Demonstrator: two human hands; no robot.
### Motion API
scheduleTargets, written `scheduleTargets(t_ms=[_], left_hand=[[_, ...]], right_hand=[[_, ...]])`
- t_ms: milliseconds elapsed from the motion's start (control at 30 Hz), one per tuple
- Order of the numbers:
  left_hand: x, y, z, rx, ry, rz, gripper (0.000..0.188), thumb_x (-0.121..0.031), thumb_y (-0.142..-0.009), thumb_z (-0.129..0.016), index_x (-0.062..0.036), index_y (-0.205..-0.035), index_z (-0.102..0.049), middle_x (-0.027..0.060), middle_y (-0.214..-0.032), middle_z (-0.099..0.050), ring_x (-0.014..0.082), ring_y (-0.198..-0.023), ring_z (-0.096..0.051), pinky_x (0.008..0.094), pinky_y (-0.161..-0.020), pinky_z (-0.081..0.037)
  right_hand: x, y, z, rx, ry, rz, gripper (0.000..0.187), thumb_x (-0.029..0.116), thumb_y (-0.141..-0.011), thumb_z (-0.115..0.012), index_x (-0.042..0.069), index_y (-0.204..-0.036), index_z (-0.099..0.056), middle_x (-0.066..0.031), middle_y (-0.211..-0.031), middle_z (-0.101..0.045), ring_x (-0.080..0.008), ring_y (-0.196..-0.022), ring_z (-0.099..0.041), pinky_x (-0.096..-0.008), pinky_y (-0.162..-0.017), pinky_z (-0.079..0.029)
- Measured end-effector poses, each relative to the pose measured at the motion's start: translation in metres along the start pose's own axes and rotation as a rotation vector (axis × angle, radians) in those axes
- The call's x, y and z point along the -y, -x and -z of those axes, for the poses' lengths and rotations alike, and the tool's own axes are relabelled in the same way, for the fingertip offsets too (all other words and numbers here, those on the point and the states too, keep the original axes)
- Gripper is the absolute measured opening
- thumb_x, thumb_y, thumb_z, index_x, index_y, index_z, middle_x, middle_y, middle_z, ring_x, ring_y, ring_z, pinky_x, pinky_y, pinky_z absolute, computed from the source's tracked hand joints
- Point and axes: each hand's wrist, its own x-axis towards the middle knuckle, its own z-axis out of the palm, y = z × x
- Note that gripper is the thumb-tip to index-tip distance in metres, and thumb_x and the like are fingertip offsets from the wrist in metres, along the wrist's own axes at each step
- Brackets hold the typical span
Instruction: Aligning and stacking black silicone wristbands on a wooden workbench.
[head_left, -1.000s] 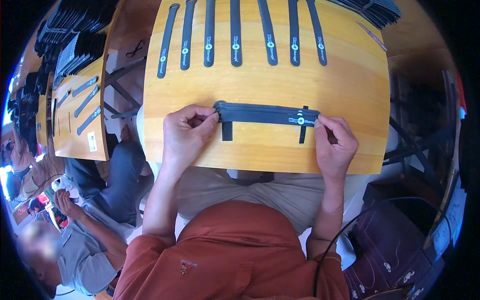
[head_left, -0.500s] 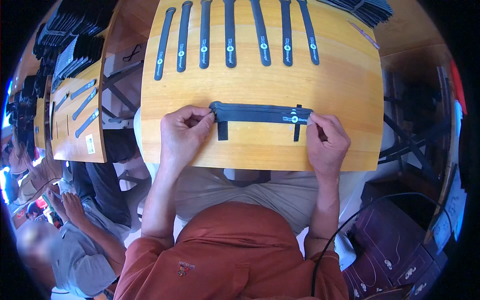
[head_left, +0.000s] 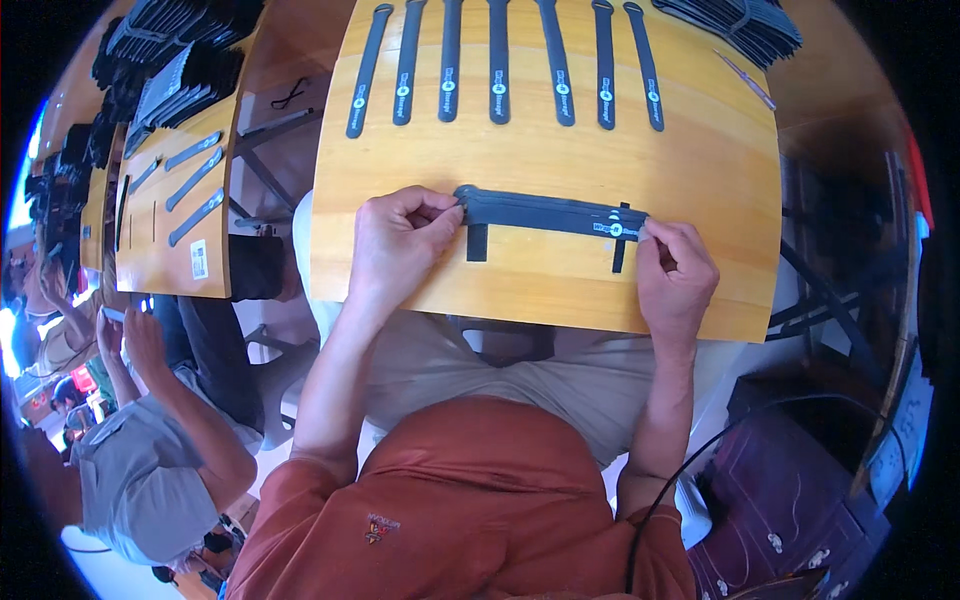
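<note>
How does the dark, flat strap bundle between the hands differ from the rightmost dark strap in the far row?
The dark, flat strap bundle runs roughly left to right, while the rightmost dark, flat strap points away from the person. The bundle is held at its ends by the left hand and right hand; the rightmost strap lies untouched on the light-brown wooden table. Both bear a pale round mark near one end.

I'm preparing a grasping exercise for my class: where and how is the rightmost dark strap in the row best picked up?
Probably by the rounded near end of the rightmost strap, coming from the wearer's side and pinching across its narrow width. It lies flat on the table, that end pointing roughly toward the wearer, and a gap separates it from the strap on its left.
</note>
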Motion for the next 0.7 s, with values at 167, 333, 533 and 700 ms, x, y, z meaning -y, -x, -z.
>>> scheduleTargets(t_ms=[167,333,533,700], left_hand=[[0.001,0.000,0.000,0.019,0.037,0.001,0.011,-0.004,-0.089,-0.076,0.0052,-0.095,-0.076,0.0033,-0.070,-0.071,0.0051,-0.060,-0.060,0.0225,-0.055,-0.048],[0.001,0.000,0.001,0.027,-0.015,-0.023,0.011,-0.005,-0.089,-0.076,0.0048,-0.095,-0.077,0.0046,-0.071,-0.071,0.0059,-0.060,-0.061,0.0228,-0.055,-0.049],[0.002,0.001,0.001,0.000,-0.068,-0.078,0.012,-0.004,-0.088,-0.076,0.0051,-0.095,-0.077,0.0076,-0.072,-0.073,0.0097,-0.062,-0.064,0.0257,-0.059,-0.052],[0.001,-0.001,0.001,0.003,-0.126,-0.089,0.014,-0.006,-0.086,-0.077,0.0051,-0.095,-0.076,0.0103,-0.074,-0.074,0.0131,-0.064,-0.069,0.0275,-0.064,-0.055]], right_hand=[[-0.001,0.000,0.000,-0.002,-0.010,-0.004,0.011,-0.005,-0.084,-0.070,-0.002,-0.094,-0.073,-0.0135,-0.085,-0.070,-0.0226,-0.071,-0.070,-0.0317,-0.064,-0.055],[0.000,-0.001,0.002,0.028,-0.030,-0.042,0.010,-0.003,-0.085,-0.070,-0.004,-0.095,-0.074,-0.0141,-0.082,-0.069,-0.0223,-0.068,-0.067,-0.0325,-0.063,-0.052],[0.006,-0.004,0.005,0.080,0.021,-0.076,0.010,0.000,-0.087,-0.068,-0.004,-0.094,-0.073,-0.0141,-0.079,-0.066,-0.0248,-0.065,-0.065,-0.0360,-0.064,-0.052],[0.031,-0.001,0.008,0.134,0.473,0.004,0.018,0.009,-0.089,-0.068,0.001,-0.105,-0.074,-0.0126,-0.100,-0.069,-0.0290,-0.093,-0.067,-0.0428,-0.078,-0.055]])
